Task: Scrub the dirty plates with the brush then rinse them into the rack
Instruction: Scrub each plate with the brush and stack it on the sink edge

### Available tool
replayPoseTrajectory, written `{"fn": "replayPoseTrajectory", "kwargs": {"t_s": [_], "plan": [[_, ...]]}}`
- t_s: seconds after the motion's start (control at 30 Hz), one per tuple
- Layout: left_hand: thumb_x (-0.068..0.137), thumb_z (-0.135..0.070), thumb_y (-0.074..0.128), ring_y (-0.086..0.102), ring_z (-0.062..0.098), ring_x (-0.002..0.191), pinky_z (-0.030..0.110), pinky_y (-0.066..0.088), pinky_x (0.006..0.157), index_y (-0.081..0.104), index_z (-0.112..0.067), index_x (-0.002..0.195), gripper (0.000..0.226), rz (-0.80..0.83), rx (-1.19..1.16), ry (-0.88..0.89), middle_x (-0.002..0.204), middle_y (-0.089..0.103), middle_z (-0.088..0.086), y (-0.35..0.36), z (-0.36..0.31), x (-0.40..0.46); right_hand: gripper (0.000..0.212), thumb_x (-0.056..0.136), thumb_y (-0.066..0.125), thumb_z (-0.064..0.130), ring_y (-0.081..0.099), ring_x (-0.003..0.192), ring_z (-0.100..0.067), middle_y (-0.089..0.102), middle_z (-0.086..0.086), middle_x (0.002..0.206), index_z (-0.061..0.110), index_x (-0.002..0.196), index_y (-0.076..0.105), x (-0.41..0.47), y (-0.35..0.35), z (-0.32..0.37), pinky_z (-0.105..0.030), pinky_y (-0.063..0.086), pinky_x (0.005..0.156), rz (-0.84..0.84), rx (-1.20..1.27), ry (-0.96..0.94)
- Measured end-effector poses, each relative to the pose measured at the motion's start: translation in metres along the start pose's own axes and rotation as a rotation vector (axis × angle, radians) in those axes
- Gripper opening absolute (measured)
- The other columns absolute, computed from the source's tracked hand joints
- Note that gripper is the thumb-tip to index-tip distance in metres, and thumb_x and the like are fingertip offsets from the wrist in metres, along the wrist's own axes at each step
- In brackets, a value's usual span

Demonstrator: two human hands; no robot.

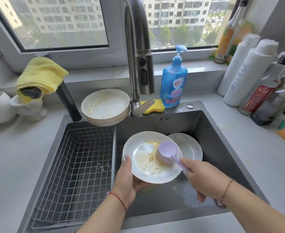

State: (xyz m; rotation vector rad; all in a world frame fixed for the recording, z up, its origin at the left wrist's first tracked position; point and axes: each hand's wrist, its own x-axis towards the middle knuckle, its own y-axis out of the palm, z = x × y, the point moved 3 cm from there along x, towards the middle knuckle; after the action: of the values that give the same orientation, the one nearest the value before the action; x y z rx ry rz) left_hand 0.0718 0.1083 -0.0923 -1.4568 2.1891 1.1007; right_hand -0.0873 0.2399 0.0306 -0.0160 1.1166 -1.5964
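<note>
Over the sink [222,132], a white plate [152,158] tilted toward the camera, smeared with yellowish residue. Left hand [126,179] grasping its lower-left rim, thumb on the top face, fingers curled beneath. Right hand [204,177] wrapped around the handle of a lilac brush [167,153], forefinger stretched along the handle, bristles pressed on the plate's right half. Just behind, partly hidden by the held plate's right edge, a second plate [188,147] lying in the basin. Open basin floor to the right and front of the hands, wet and flecked with suds. To the left, a wire rack [81,158] filling that side of the sink, its near wall just beside the held plate's left rim. At the back, a stack of dirty plates [105,106] overhanging the corner above the rack. Beside the stack, the faucet [137,61], its spout ending well above the held plate. Right of the faucet, a yellow sponge [153,106] touching a blue soap bottle [174,83] on the ledge.
</note>
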Motion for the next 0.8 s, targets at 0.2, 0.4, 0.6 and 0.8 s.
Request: {"fn": "replayPoseTrajectory", "kwargs": {"t_s": [0.2, 0.4, 0.6, 0.8], "plan": [[0.097, -0.063, 0.033, 0.071, 0.034, 0.102, 0.057, 0.058, 0.075, 0.058, -0.022, 0.129, 0.057, -0.009, 0.078, 0.095, 0.115, 0.072, 0.010, -0.001, -0.013, -0.007, 0.036, 0.097, 0.032, 0.025, 0.035, 0.032, -0.006, 0.035, 0.008, 0.052, 0.031, 0.123, 0.055, -0.018, 0.011, 0.022, -0.019, 0.035, 0.036, 0.197, -0.151, -0.088], [0.097, -0.061, 0.035, 0.074, 0.031, 0.087, 0.039, 0.056, 0.052, 0.057, -0.028, 0.127, 0.050, 0.028, 0.199, 0.146, 0.110, 0.074, 0.009, 0.006, -0.011, -0.020, 0.042, 0.098, 0.031, 0.018, 0.045, 0.048, -0.019, 0.043, 0.006, 0.062, 0.039, 0.129, 0.049, 0.012, 0.023, 0.058, -0.031, 0.047, 0.048, 0.078, -0.206, -0.114], [0.091, -0.063, 0.038, 0.073, 0.033, 0.093, 0.064, 0.057, 0.067, 0.057, -0.026, 0.129, 0.056, 0.049, 0.167, 0.188, 0.112, 0.074, 0.007, 0.007, -0.023, -0.024, 0.032, 0.094, 0.038, 0.014, 0.051, 0.076, -0.023, 0.055, -0.005, 0.090, 0.011, 0.120, 0.055, 0.033, -0.002, 0.035, -0.041, 0.053, 0.082, -0.112, -0.413, -0.051], [0.089, -0.065, 0.036, 0.071, 0.032, 0.102, 0.067, 0.056, 0.073, 0.057, -0.027, 0.126, 0.057, 0.013, 0.129, 0.188, 0.117, 0.072, 0.005, 0.000, -0.032, -0.024, 0.034, 0.097, 0.034, 0.017, 0.049, 0.065, -0.017, 0.046, 0.007, 0.073, 0.030, 0.122, 0.053, -0.011, 0.014, 0.026, -0.029, 0.056, 0.067, 0.062, -0.424, -0.075]]}}
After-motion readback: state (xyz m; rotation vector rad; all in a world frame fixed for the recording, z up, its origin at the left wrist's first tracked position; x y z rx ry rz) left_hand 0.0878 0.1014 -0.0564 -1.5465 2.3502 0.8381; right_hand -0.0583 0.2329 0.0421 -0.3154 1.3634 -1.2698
